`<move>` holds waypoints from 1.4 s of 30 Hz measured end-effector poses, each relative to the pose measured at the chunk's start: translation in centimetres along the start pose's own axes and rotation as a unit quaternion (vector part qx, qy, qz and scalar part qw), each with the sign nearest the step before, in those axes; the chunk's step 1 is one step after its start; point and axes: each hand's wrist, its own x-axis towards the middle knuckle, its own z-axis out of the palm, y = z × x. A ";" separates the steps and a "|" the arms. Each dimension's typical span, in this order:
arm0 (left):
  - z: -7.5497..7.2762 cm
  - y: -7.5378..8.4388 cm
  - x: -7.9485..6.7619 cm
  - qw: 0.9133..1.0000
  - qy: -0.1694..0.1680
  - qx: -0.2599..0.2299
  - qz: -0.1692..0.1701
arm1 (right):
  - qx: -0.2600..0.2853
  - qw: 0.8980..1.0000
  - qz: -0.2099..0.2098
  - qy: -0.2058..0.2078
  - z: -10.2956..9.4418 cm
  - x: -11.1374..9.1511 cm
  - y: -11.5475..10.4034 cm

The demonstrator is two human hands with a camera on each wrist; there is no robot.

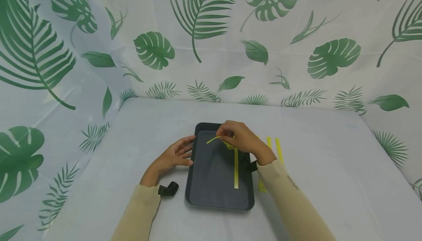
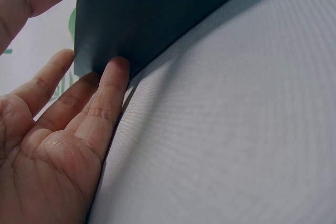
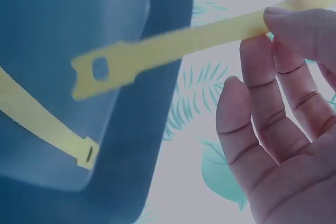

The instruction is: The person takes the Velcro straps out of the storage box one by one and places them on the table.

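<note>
A dark grey rectangular tray [image 1: 211,182] lies on the white table. My left hand [image 1: 169,156] is at its left side, fingers extended; in the left wrist view its fingertips [image 2: 116,69] touch the tray's outer wall. Above the tray's far part, my right hand [image 1: 242,136] pinches a yellow hook-and-loop cable tie [image 3: 168,48] between thumb and fingers. The tie's slotted head shows in the right wrist view, pointing away from the hand. Another yellow cable tie [image 1: 236,171] runs lengthwise along the tray's right side, partly hidden under the right hand.
More yellow cable ties [image 1: 279,148] lie on the table to the right of the tray, partly covered by the right forearm. A black wrist camera [image 1: 169,189] sits at the left cuff. Behind the table hangs a leaf-patterned cloth [image 1: 230,61].
</note>
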 end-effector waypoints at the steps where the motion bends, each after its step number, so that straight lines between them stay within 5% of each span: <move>1: 0.0 0.0 0.0 1.000 0.000 0.000 -0.001 | 0.000 1.000 0.001 0.001 -0.1 0.0 -0.1; 17: -0.1 -0.2 0.1 1.000 -0.004 -0.013 -0.006 | 0.125 0.988 0.085 0.018 -0.2 -1.2 -0.5; 28: 0.0 -0.1 0.0 1.000 -0.009 -0.017 0.000 | 0.244 0.952 0.182 0.028 -0.4 -2.6 0.1; 34: 0.0 -0.2 0.0 1.000 -0.009 -0.015 0.003 | 0.272 0.940 0.203 0.025 -0.2 -3.6 0.6; 42: 0.1 0.0 0.0 1.000 -0.014 -0.016 0.003 | 0.267 0.940 0.210 0.032 -0.5 -5.3 1.4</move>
